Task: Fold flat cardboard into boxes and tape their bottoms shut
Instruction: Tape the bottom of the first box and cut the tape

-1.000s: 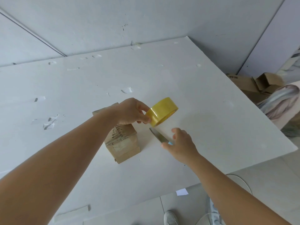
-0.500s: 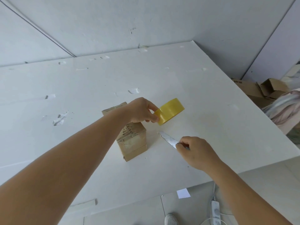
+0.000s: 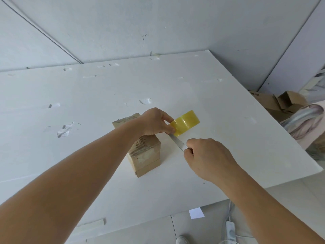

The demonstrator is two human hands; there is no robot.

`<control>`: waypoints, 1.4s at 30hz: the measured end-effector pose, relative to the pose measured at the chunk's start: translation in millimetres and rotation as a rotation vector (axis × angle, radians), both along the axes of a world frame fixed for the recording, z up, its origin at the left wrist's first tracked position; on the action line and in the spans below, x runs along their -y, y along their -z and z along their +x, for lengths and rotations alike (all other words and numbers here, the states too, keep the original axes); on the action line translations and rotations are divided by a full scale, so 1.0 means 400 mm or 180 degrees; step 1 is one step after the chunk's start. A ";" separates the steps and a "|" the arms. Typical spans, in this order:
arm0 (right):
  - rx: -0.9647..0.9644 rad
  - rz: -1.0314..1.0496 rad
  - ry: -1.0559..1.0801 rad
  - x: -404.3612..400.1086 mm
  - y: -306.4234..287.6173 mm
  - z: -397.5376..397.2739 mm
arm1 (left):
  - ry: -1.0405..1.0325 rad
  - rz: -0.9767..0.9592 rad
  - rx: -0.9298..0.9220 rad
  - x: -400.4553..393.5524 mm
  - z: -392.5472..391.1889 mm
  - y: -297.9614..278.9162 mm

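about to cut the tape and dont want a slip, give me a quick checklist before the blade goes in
1. Left hand pinches the tape roll: ok.
2. Right hand grips the knife: ok.
3. Blade tip at the tape below the roll: ok.
4. Left fingers away from the blade: not ok, right beside the tip.
5. Tape pulled taut to the box: cannot tell.
6. Box flat on the table: ok.

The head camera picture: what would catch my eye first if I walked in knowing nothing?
The bright yellow tape roll, pinched in the left hand above the middle of the white table. Just below it, the right hand grips a knife whose blade points up at the roll. A small, taped cardboard box stands under the left wrist.
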State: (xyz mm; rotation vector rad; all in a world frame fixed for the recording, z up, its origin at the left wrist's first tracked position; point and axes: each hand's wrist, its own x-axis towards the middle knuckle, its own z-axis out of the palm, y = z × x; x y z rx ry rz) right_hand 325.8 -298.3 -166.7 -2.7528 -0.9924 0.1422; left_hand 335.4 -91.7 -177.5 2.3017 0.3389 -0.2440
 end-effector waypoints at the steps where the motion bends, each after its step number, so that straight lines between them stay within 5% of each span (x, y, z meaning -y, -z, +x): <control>1: 0.0004 -0.0057 -0.0003 -0.003 -0.006 0.002 | 0.0007 -0.0011 -0.0003 0.000 0.001 0.000; 10: -0.0011 -0.0405 -0.0232 -0.045 -0.003 0.037 | 0.0021 0.0040 0.0066 0.001 -0.002 0.012; 14: -0.0459 -0.0894 -0.0355 -0.061 0.097 0.022 | -0.0054 -0.0404 0.0340 0.004 0.000 0.004; 22: -0.0354 -0.0466 0.0227 -0.042 0.252 0.053 | -0.0168 -0.0609 0.0317 -0.007 -0.006 0.000; 26: -0.0602 0.0365 0.0477 -0.055 0.241 0.051 | -0.0202 -0.0545 0.0225 -0.005 -0.005 -0.002; 30: -0.2575 0.2339 0.0878 -0.115 0.163 0.021 | -0.0236 -0.0366 0.0161 0.004 -0.003 -0.007; 33: -0.3485 0.3055 0.1422 -0.163 0.151 -0.002 | -0.0298 -0.0291 0.0137 0.005 -0.001 -0.008; 42: -0.3705 0.3651 0.2249 -0.211 0.172 -0.016 | -0.0746 -0.0621 0.0464 0.013 0.014 0.002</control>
